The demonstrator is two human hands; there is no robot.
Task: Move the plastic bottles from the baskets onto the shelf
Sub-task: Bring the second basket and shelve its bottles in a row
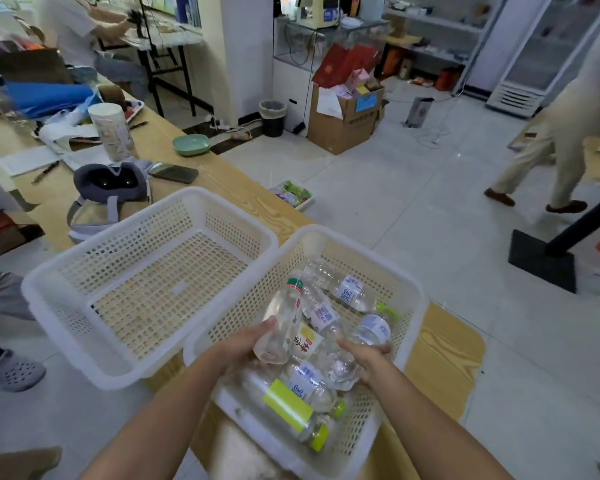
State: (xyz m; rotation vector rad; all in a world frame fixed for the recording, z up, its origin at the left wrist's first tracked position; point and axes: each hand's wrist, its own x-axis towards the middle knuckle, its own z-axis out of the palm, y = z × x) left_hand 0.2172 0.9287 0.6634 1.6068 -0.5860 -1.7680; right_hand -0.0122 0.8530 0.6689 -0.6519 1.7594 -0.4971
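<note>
Two white perforated baskets stand side by side on a wooden table. The left basket [66, 282] holds nothing. The right basket [409, 289] contains several clear plastic bottles. My left hand [243, 344] grips a clear bottle with a red-and-green neck band [281, 317], raised at a slant over the pile. My right hand [364, 356] grips another clear bottle [340, 365] by its lower end. A bottle with a yellow-green label and cap [288, 410] lies nearest me, and blue-labelled bottles [347, 292] lie at the far side. No shelf for the bottles shows itself clearly.
A grey headset [110, 183], a phone [174, 173], a green dish [191, 144] and a tall cup [111, 131] sit on the long table. A person [548, 143] walks across the tiled floor at right. A cardboard box [343, 123] and bin [272, 117] stand behind.
</note>
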